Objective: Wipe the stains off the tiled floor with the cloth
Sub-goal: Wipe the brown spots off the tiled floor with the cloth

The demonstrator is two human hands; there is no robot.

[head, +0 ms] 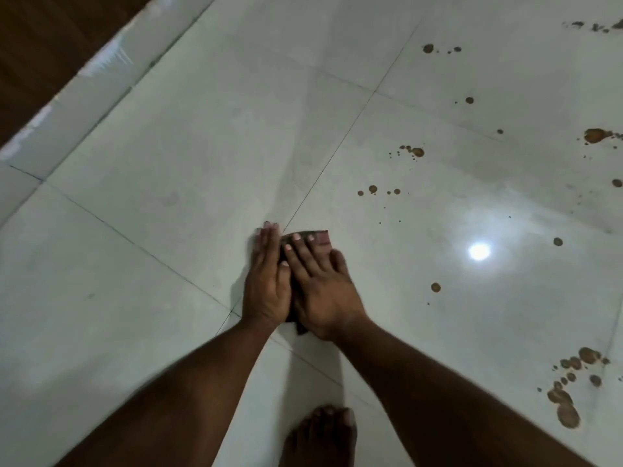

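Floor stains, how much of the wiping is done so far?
Tiles left of the hands look free of stains. Left hand and right hand press the cloth flat onto the floor. Brown stains across the right side remain.

Brown stains [418, 152] and a cloth [315, 236] lie on the tiled floor [168, 163].

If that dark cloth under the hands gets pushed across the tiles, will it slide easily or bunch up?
The cloth probably slides readily: the tiled floor looks glossy, mirroring a lamp. It lies flat beneath the left hand and right hand, so it seems thin and floppy; it would likely bunch without flat pressure.
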